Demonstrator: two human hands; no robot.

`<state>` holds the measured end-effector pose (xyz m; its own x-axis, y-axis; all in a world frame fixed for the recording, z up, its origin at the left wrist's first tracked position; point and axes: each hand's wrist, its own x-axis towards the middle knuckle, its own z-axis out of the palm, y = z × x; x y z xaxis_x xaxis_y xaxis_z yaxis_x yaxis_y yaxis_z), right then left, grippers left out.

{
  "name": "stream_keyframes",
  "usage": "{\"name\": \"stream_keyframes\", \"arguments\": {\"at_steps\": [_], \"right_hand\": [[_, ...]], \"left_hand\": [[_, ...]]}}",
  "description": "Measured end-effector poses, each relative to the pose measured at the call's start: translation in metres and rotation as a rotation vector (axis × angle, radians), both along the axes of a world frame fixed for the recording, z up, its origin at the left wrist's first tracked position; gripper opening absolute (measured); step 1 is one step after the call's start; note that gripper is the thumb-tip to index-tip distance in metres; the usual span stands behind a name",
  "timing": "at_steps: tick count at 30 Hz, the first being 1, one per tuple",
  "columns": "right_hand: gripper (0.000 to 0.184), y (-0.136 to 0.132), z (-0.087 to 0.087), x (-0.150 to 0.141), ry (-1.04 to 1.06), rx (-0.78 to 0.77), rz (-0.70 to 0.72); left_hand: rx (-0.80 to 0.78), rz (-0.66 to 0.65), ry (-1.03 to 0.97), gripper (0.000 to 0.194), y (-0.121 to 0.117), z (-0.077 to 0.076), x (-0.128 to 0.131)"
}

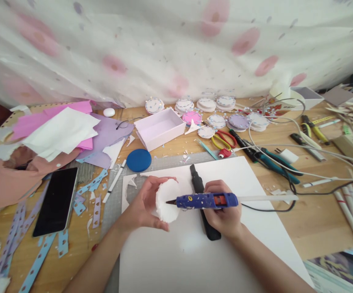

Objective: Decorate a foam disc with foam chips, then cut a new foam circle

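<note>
My left hand is closed around a round white foam disc, held on edge above a large white sheet. My right hand grips a blue hot glue gun, lying sideways with its black nozzle touching the disc's face. A clear glue stick pokes out of the gun's back end, and its black cord runs off to the right. A black utility knife lies on the sheet under my right hand.
A black phone lies at the left among blue punched paper strips. A pink open box, a blue lid, red scissors, pliers, cables and several round decorated discs sit behind. Pink and white papers pile at the far left.
</note>
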<state>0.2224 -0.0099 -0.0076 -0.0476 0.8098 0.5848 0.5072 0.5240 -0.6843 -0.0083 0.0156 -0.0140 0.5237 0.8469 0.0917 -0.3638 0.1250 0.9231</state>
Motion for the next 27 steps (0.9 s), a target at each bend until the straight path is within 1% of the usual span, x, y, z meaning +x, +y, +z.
{"name": "stream_keyframes", "arguments": {"at_steps": [5, 11, 15, 18, 27], "right_hand": [[0.024, -0.0004, 0.0026, 0.0002, 0.005, -0.008, 0.005], [0.025, -0.0016, 0.0001, 0.0022, 0.022, -0.011, 0.027], [0.025, -0.0024, 0.0000, 0.0030, 0.021, -0.015, 0.050], [0.023, -0.0022, 0.0013, 0.0028, 0.023, -0.022, 0.053], [0.019, -0.0018, 0.0056, 0.0046, -0.030, -0.005, 0.068]], "left_hand": [[0.003, -0.004, 0.003, 0.086, -0.0003, 0.0005, -0.0008], [0.016, 0.008, 0.008, 0.087, -0.0004, 0.0013, -0.0006], [-0.022, 0.017, -0.007, 0.083, -0.0012, 0.0023, -0.0008], [-0.066, 0.027, -0.005, 0.084, -0.0019, 0.0028, -0.0011], [-0.122, 0.061, -0.005, 0.085, -0.0037, 0.0063, 0.0001]]}}
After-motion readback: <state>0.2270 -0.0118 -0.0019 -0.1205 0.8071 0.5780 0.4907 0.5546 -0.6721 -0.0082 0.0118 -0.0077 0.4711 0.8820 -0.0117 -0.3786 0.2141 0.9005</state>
